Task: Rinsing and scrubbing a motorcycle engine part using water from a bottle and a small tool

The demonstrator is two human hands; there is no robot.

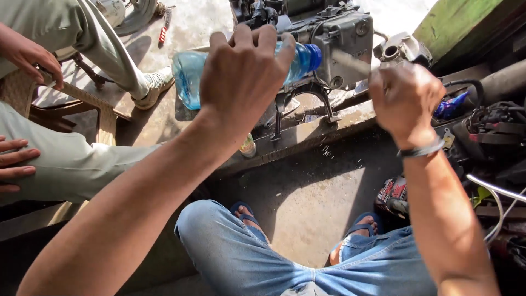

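From the head view, looking down over bent knees in blue jeans (pixel 307 263) and blue sandals (pixel 246 214) on the concrete floor (pixel 307 197). The left hand (pixel 244 82) is wrapped around a clear blue plastic bottle (pixel 189 74), fingers curled over the top of it, holding it tipped on its side with the blue cap (pixel 312 56) pointing right, toward the grey engine part (pixel 345 46). The bottle hangs in the air above a raised concrete ledge (pixel 307 134), its cap just beside the metal casing.

The right hand (pixel 402 98) is closed into a fist, knuckles up, a dark band on the wrist (pixel 422 149). Something pale and blurred (pixel 350 61) juts out of that fist toward the casing; what it is I cannot tell. Behind the fist sits a grey metal fitting (pixel 402 48) with a round opening.

The engine part stands on the ledge, black brackets (pixel 307 104) below it. Right of it, a tangle of dark hoses and wires (pixel 487 120).

On the left, another person sits on a chair (pixel 82 93), in pale trousers (pixel 66 159), one hand (pixel 27 55) at the knee and one (pixel 16 161) flat on the thigh.
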